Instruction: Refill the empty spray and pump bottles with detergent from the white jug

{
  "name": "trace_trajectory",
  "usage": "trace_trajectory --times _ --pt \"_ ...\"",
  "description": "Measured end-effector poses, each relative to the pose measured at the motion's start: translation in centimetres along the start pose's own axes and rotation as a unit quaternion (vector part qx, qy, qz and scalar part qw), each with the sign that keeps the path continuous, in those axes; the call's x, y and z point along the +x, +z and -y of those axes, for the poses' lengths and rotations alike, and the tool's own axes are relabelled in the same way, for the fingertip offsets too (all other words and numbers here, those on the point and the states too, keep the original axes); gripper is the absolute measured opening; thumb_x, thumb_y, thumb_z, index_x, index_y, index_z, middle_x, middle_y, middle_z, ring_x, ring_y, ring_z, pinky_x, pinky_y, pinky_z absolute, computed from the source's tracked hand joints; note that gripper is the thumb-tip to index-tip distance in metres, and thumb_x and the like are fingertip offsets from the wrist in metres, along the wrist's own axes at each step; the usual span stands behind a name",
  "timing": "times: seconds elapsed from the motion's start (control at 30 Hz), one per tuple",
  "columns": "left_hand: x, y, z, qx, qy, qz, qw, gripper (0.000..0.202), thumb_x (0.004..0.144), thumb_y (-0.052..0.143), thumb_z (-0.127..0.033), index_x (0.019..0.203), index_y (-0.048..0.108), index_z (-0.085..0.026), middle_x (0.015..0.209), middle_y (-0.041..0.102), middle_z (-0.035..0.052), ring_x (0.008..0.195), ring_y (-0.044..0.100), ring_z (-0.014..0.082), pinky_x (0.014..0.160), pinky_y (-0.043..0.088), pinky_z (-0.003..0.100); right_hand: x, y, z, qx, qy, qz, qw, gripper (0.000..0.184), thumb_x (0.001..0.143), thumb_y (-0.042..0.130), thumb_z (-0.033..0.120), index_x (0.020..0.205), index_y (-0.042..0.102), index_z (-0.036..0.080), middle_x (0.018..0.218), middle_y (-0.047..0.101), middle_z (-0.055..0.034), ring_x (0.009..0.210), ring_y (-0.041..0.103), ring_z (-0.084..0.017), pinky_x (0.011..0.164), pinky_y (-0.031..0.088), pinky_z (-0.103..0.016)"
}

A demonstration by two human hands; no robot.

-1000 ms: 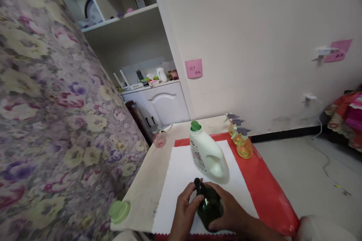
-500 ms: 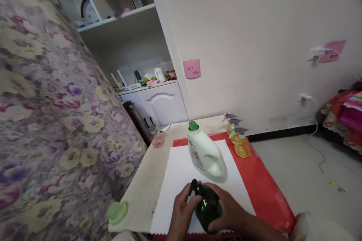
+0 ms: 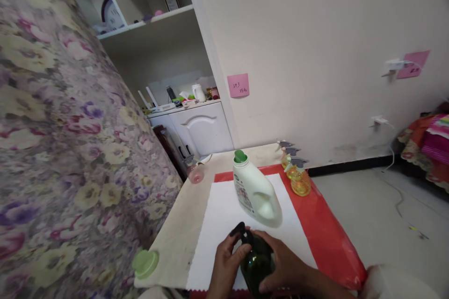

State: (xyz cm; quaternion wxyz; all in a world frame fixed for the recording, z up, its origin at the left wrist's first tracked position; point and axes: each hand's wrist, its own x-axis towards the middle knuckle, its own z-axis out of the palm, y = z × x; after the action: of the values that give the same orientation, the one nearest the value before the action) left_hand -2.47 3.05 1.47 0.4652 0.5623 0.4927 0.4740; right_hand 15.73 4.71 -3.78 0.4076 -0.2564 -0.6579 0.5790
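Note:
A dark green spray bottle point(image 3: 255, 264) with a black trigger head point(image 3: 240, 231) stands on the white mat point(image 3: 220, 215) near the table's front edge. My right hand point(image 3: 286, 266) is wrapped round the bottle's body. My left hand point(image 3: 226, 264) is closed on the black spray head at the bottle's neck. A white detergent bottle point(image 3: 255, 191) with a green cap stands on the mat just behind my hands.
Yellow spray bottles point(image 3: 298, 177) stand on the red sheet point(image 3: 326, 229) at the back right. A pink spray bottle point(image 3: 195, 171) sits at the table's back left, a green lid point(image 3: 145, 264) at the front left corner. A flowered cloth point(image 3: 63, 140) hangs on the left.
The green bottle has tipped a little toward me and sits lower in view. My left fingers have shifted on the black spray head. The view has barely moved.

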Motion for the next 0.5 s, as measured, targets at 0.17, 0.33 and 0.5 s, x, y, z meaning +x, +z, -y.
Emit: trace_trajectory --times 0.17,0.33,0.5 --pt "-0.2 -0.6 0.4 -0.020 0.008 -0.004 1.000 0.045 0.079 0.062 -0.045 0.116 0.065 -0.020 0.120 0.068 0.0099 0.114 0.059 0.0292 0.101 0.044 0.043 0.1 0.2 0.1 0.014 0.002 -0.006 1.000 0.103 0.040 0.089 0.030 0.133 0.045 0.023 0.133 0.056 -0.0085 0.124 0.048 -0.033 0.106 0.035 -0.047" --pt "0.1 0.5 1.4 -0.037 0.012 -0.065 0.997 0.046 0.071 0.070 -0.044 0.109 0.067 -0.017 0.110 0.073 0.0112 0.104 0.064 0.0292 0.095 0.048 0.041 0.2 0.2 -0.5 0.002 -0.003 -0.017 1.000 0.103 0.040 0.090 0.027 0.132 0.045 0.022 0.128 0.059 -0.0086 0.118 0.053 -0.032 0.103 0.040 -0.045" --pt "0.3 1.3 1.0 -0.023 -0.003 -0.083 0.996 0.039 0.066 0.076 -0.037 0.100 0.070 -0.018 0.103 0.074 0.0087 0.101 0.065 0.0292 0.092 0.049 0.039 0.1 0.0 -0.3 0.007 -0.007 -0.015 1.000 0.105 0.039 0.090 0.029 0.134 0.044 0.023 0.132 0.056 -0.0091 0.122 0.050 -0.031 0.105 0.038 -0.046"
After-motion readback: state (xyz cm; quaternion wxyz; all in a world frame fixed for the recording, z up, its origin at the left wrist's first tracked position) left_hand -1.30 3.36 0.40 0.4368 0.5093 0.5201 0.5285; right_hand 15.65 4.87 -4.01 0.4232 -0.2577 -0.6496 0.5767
